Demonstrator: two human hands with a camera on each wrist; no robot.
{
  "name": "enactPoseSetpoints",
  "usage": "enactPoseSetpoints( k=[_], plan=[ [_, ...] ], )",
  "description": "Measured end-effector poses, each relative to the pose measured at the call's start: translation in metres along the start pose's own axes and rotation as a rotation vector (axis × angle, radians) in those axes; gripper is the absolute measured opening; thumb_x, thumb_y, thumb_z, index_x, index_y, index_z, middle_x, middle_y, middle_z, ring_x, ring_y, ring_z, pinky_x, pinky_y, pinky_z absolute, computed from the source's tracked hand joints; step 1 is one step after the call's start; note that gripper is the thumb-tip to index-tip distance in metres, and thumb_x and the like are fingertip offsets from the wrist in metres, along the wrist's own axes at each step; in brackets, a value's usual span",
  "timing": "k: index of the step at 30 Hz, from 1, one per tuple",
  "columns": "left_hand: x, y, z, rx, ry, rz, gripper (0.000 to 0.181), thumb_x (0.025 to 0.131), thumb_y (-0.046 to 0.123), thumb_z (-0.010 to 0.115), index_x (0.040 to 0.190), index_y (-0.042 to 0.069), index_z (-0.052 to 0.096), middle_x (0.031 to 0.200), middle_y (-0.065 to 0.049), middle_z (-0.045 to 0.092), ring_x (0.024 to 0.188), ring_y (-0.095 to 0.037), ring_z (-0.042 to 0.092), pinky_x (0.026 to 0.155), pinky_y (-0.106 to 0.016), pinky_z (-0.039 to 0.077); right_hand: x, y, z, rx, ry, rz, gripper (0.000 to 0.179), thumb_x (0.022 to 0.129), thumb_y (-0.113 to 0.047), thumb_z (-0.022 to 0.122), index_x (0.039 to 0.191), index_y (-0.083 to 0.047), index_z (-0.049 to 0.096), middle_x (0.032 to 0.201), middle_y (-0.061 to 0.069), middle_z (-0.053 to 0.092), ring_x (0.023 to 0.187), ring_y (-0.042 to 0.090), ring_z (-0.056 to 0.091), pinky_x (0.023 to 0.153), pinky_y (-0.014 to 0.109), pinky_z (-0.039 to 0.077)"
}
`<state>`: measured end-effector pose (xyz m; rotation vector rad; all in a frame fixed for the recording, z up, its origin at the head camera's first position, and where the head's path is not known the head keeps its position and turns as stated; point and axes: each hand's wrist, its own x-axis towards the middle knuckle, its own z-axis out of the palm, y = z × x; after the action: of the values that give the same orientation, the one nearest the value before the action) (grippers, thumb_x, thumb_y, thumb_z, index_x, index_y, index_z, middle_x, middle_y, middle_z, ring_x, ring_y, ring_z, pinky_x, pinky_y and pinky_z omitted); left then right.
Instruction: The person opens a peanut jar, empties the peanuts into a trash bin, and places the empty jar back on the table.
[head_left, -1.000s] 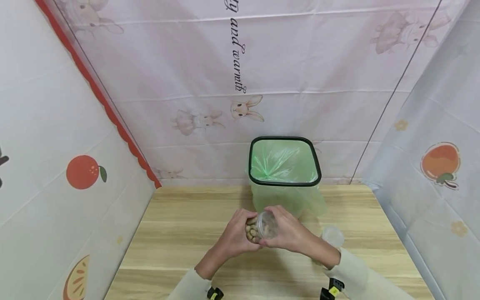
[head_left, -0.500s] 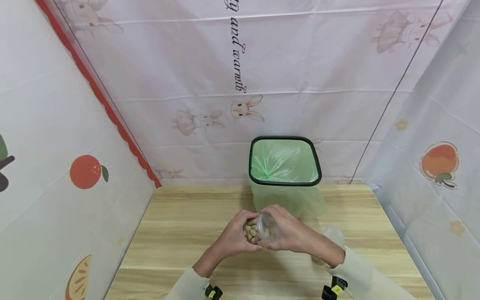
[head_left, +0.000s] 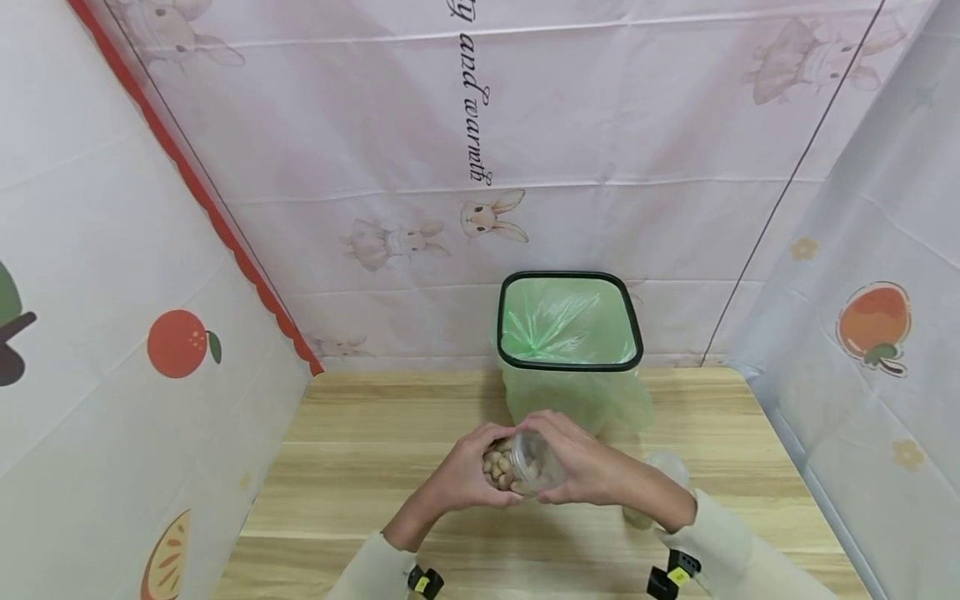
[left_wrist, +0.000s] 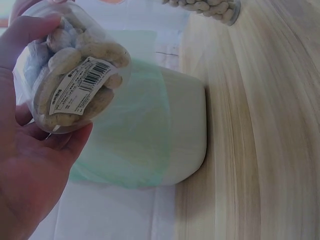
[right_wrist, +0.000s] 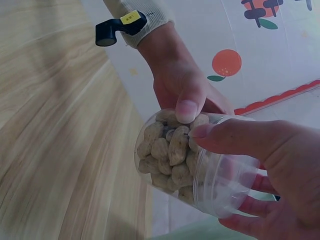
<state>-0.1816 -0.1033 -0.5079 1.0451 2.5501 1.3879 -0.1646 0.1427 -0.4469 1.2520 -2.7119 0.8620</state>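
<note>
Peanuts [head_left: 497,467] fill one end of a clear jar [head_left: 537,463], held sideways above the table [head_left: 360,467], near the bin [head_left: 570,366]. The left hand [head_left: 468,473] clamps that end; the right hand [head_left: 576,458] grips the other.

Two jars: one held jar [right_wrist: 170,155], one standing jar [head_left: 669,468] at its three o'clock in the head view; one bin [head_left: 570,367] towards one o'clock; one green liner [head_left: 570,321]; two hands, left hand [head_left: 474,468] and right hand [head_left: 579,458]; one worktop [head_left: 375,442]; peanuts [left_wrist: 65,60] beyond counting.
</note>
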Motion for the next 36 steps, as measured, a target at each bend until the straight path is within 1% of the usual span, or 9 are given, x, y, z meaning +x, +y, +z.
enactPoseSetpoints(
  k=[4,7,15,23,27,32,36],
  plan=[
    [0.0,-0.001,-0.001,0.004,-0.004,0.027,0.085,0.069,0.028,0.095,0.143,0.01,0.057,0.128,-0.003,0.065,0.112,-0.012,0.063,0.092,-0.025,0.057,-0.001,0.001,-0.002,-0.002,-0.004,-0.029,0.092,0.067,-0.023,0.098,0.142,-0.006,0.047,0.142,0.009,0.054,0.132,0.026,0.052,0.106,0.048,0.053],
    [0.001,-0.001,-0.001,-0.01,-0.007,0.035,0.085,0.069,0.028,0.095,0.144,0.012,0.058,0.127,-0.003,0.066,0.11,-0.011,0.064,0.092,-0.025,0.057,-0.002,0.003,-0.004,-0.003,-0.011,-0.054,0.093,0.067,-0.022,0.097,0.144,-0.006,0.047,0.143,0.008,0.054,0.134,0.027,0.051,0.107,0.05,0.053],
    [0.0,-0.001,-0.004,-0.07,-0.045,0.018,0.086,0.071,0.032,0.093,0.147,0.018,0.057,0.13,-0.002,0.067,0.112,-0.01,0.064,0.094,-0.025,0.056,-0.004,0.005,-0.008,0.023,-0.043,-0.104,0.095,0.068,-0.019,0.096,0.148,-0.009,0.046,0.148,0.008,0.052,0.137,0.027,0.05,0.109,0.051,0.052],
    [-0.001,-0.003,-0.005,-0.116,-0.064,0.046,0.078,0.073,0.033,0.092,0.142,0.014,0.06,0.129,-0.005,0.068,0.113,-0.009,0.064,0.096,-0.025,0.056,-0.005,0.009,-0.009,0.054,-0.071,-0.145,0.095,0.068,-0.017,0.097,0.147,-0.013,0.045,0.151,0.004,0.05,0.14,0.026,0.048,0.11,0.05,0.051],
    [-0.001,-0.003,-0.005,-0.122,-0.069,0.039,0.077,0.074,0.032,0.092,0.141,0.013,0.06,0.129,-0.005,0.068,0.114,-0.009,0.065,0.096,-0.025,0.056,-0.006,0.01,-0.01,0.064,-0.075,-0.149,0.097,0.067,-0.015,0.097,0.148,-0.013,0.044,0.153,0.004,0.05,0.142,0.026,0.047,0.111,0.051,0.049],
    [-0.002,-0.002,-0.005,-0.135,-0.076,0.023,0.078,0.074,0.031,0.092,0.142,0.012,0.06,0.129,-0.004,0.068,0.114,-0.009,0.065,0.097,-0.025,0.056,-0.006,0.01,-0.01,0.073,-0.089,-0.149,0.097,0.068,-0.016,0.097,0.149,-0.016,0.044,0.154,0.003,0.049,0.143,0.025,0.047,0.113,0.05,0.049],
    [-0.002,-0.002,-0.006,-0.141,-0.081,0.035,0.077,0.074,0.031,0.091,0.142,0.011,0.06,0.129,-0.006,0.068,0.113,-0.01,0.065,0.096,-0.025,0.056,-0.008,0.011,-0.011,0.079,-0.098,-0.161,0.1,0.067,-0.015,0.097,0.15,-0.018,0.042,0.155,0.003,0.048,0.143,0.025,0.046,0.113,0.05,0.047]
  ],
)
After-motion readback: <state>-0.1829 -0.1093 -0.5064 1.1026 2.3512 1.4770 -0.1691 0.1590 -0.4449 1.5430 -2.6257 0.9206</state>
